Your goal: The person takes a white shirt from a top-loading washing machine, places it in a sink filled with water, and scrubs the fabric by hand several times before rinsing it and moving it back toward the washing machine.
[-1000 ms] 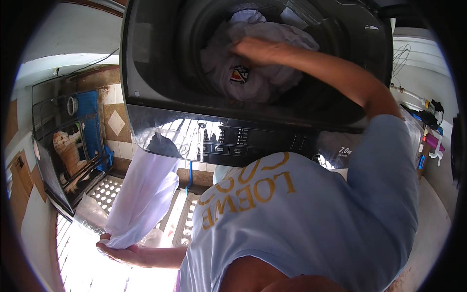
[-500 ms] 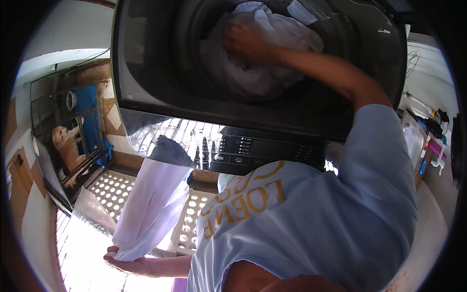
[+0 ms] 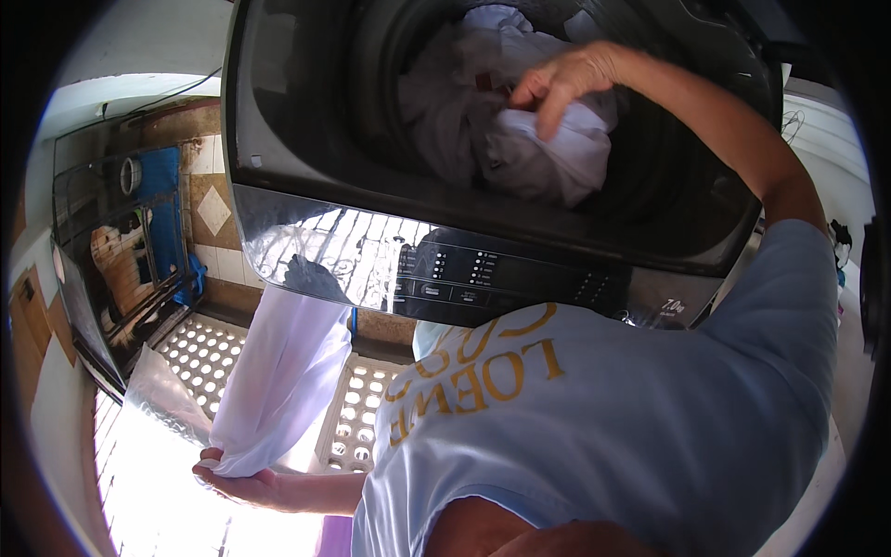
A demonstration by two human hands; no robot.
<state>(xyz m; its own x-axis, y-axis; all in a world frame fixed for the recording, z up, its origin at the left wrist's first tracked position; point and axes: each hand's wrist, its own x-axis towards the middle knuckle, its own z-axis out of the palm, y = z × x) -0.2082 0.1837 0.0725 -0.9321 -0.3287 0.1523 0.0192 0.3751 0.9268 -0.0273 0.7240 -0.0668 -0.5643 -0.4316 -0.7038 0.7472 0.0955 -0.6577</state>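
The open tub of a top-loading washing machine (image 3: 306,172) takes up the top of the view, with a heap of whitish laundry (image 3: 445,116) in it. Above the heap, my right hand (image 3: 571,79) has its fingers curled down and closed on a white cloth (image 3: 580,153), partly raised from the pile. Its fingertips are partly hidden in the fabric. Low on the left, my left hand (image 3: 243,487) grips the lower end of a long white cloth (image 3: 288,371). That cloth hangs down beside the machine's front panel.
The glossy dark control panel (image 3: 464,269) runs along the near edge of the machine, close to my shirt. Perforated grey slabs (image 3: 357,418) and a bright window-like area lie at the lower left. A dark-framed rack (image 3: 121,251) with a blue sheet stands at the far left.
My right hand has risen from the heap and shifted right, pulling up white cloth. The view has shifted slightly. My left hand keeps its hold on the hanging cloth.
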